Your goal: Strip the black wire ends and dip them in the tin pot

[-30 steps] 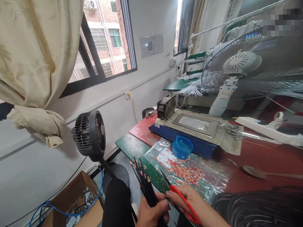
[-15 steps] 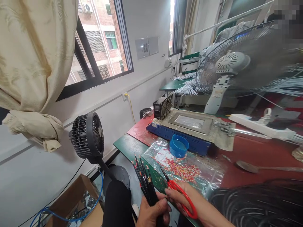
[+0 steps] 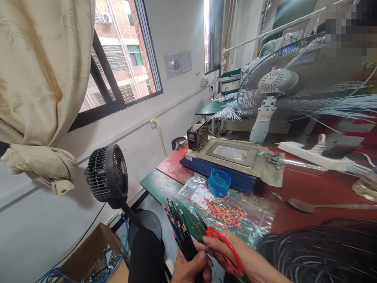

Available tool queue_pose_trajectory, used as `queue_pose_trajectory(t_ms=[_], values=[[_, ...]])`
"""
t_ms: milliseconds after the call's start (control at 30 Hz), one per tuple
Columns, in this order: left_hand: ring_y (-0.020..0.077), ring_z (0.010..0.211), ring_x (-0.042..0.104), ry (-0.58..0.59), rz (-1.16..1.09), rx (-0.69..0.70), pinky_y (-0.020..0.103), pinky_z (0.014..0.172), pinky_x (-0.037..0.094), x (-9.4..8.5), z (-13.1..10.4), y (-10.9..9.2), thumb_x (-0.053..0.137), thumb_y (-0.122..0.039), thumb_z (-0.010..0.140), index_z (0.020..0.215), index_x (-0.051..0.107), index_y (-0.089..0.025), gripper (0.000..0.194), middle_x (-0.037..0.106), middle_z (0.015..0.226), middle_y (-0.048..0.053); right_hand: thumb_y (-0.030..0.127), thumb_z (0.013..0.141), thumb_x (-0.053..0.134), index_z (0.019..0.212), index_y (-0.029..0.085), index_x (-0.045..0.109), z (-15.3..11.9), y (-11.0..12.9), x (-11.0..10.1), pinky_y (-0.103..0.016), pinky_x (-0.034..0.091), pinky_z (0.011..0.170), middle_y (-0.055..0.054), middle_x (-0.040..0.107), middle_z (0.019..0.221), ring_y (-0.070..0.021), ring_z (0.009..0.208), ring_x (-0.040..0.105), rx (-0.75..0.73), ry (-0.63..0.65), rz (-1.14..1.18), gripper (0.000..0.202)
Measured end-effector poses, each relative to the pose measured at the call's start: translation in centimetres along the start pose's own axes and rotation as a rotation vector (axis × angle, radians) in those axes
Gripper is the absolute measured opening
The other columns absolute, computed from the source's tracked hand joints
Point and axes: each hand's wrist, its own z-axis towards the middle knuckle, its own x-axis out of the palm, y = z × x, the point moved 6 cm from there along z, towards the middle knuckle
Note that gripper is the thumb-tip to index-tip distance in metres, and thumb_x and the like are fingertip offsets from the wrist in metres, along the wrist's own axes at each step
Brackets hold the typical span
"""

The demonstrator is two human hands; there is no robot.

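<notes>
My left hand (image 3: 191, 265) is closed round a bundle of black cables (image 3: 183, 237), held slanting upward, with stripped, coppery and reddish wire ends at the top. Red-handled scissors (image 3: 219, 243) are in my right hand (image 3: 235, 249), which is closed about their handles; the dark blades point up and left, just right of the cable bundle. Both hands are close together at the near table edge. Beyond them, many red and yellow insulation scraps (image 3: 225, 212) lie on a clear plastic bag (image 3: 188, 188).
A blue round dish (image 3: 219, 183) stands before a blue-sided machine with a metal top (image 3: 224, 157). Coiled black cables (image 3: 321, 251) lie at right, near a spoon-like tool (image 3: 303, 205). A black fan (image 3: 108, 177) and a cardboard box (image 3: 88, 251) are at left; a white fan (image 3: 273, 82) stands behind.
The view has shifted slightly, so the table and fans sit a little further left. Both hands keep their grip on the cables and scissors, nearly unmoved.
</notes>
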Motion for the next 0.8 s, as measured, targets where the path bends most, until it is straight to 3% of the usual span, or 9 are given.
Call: queue_pose_trajectory(t_ms=[133, 367, 467, 633, 800], values=[[0.0046, 0.034, 0.037, -0.028, 0.059, -0.004, 0.024, 0.042, 0.022, -0.32, 0.14, -0.05, 0.072, -0.050, 0.058, 0.064, 0.060, -0.013, 0.039, 0.045, 0.035, -0.005, 0.067, 0.068, 0.059, 0.054, 0.016, 0.051, 0.16, 0.14, -0.13, -0.022, 0.017, 0.038, 0.006, 0.040, 0.037, -0.0043, 0.034, 0.029, -0.046, 0.010, -0.009, 0.053], [0.0048, 0.034, 0.037, -0.028, 0.019, -0.023, 0.024, 0.043, 0.022, 0.18, -0.15, -0.31, 0.072, -0.052, 0.057, 0.063, 0.058, -0.014, 0.041, 0.045, 0.036, -0.005, 0.066, 0.074, 0.054, 0.056, 0.012, 0.062, -0.18, 0.83, 0.61, -0.022, 0.017, 0.039, -0.004, 0.060, 0.046, -0.0046, 0.037, 0.031, -0.106, 0.128, -0.113, 0.057], [0.0053, 0.034, 0.037, -0.048, -0.003, -0.060, 0.024, 0.043, 0.022, 0.15, -0.16, -0.15, 0.072, -0.053, 0.056, 0.063, 0.057, -0.014, 0.042, 0.046, 0.035, -0.005, 0.067, 0.072, 0.055, 0.058, 0.013, 0.062, 0.00, 0.88, 0.65, -0.021, 0.018, 0.038, -0.002, 0.058, 0.046, -0.0049, 0.036, 0.031, -0.116, 0.136, -0.131, 0.056], [0.0051, 0.034, 0.035, -0.010, -0.068, -0.088, 0.024, 0.043, 0.022, 0.38, -0.11, -0.11, 0.070, -0.052, 0.059, 0.060, 0.055, -0.015, 0.040, 0.043, 0.034, -0.005, 0.065, 0.072, 0.058, 0.059, 0.014, 0.060, 0.56, 0.50, 0.23, -0.021, 0.017, 0.037, 0.006, 0.042, 0.040, -0.0047, 0.036, 0.029, -0.200, 0.099, -0.187, 0.053], [0.0047, 0.034, 0.035, 0.009, -0.100, -0.093, 0.024, 0.043, 0.021, 0.28, -0.10, 0.02, 0.069, -0.051, 0.061, 0.061, 0.055, -0.015, 0.039, 0.043, 0.035, -0.005, 0.065, 0.073, 0.057, 0.061, 0.014, 0.060, 0.72, 0.17, 0.06, -0.020, 0.017, 0.038, 0.007, 0.040, 0.041, -0.0045, 0.037, 0.030, -0.217, 0.086, -0.227, 0.053]])
